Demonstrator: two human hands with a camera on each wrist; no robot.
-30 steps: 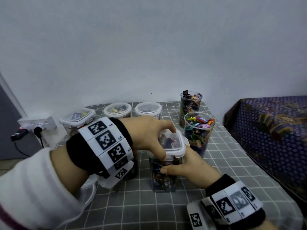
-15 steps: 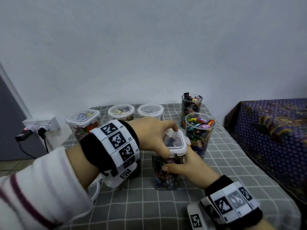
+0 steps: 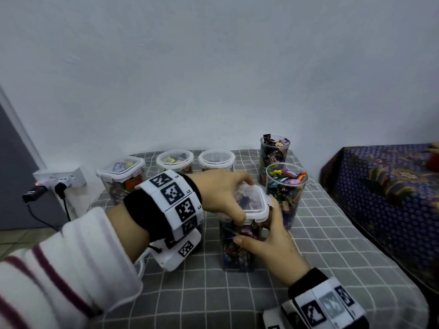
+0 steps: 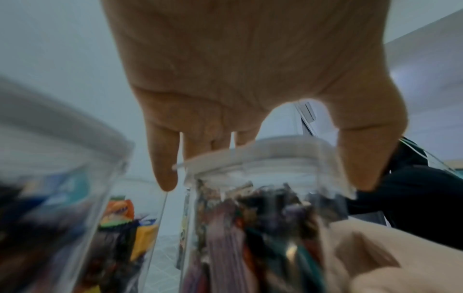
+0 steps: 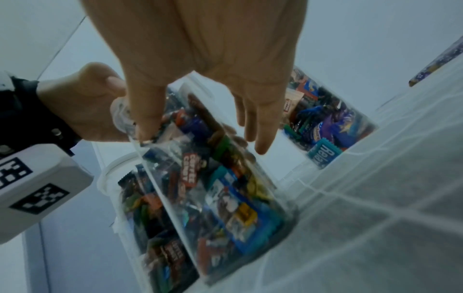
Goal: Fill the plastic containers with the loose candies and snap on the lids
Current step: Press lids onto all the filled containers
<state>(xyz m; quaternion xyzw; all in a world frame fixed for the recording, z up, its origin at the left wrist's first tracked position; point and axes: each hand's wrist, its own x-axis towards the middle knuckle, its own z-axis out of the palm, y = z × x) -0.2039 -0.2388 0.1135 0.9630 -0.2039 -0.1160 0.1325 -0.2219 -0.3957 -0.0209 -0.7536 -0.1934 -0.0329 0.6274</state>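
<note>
L fingers (image 3: 240,218) curl over the white-rimmed clear square lid (image 3: 251,201); R fingers (image 3: 275,216) wrap the tall clear square plastic container (image 3: 234,248), mid desk (image 3: 332,245). Packed w/ wrapped candies (image 5: 225,178), so prob heavy, walls stiff, slick; hold sides, press lid edges. Two open round cups (image 3: 286,193) far right full, unlidded; three lidded tubs (image 3: 174,160) far left.

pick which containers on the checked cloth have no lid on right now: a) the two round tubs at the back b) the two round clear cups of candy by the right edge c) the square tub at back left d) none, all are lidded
b: the two round clear plastic cups show open rims with wrapped candies heaped above them, while the square tub and the two round tubs at the back carry white-rimmed lids.
</note>
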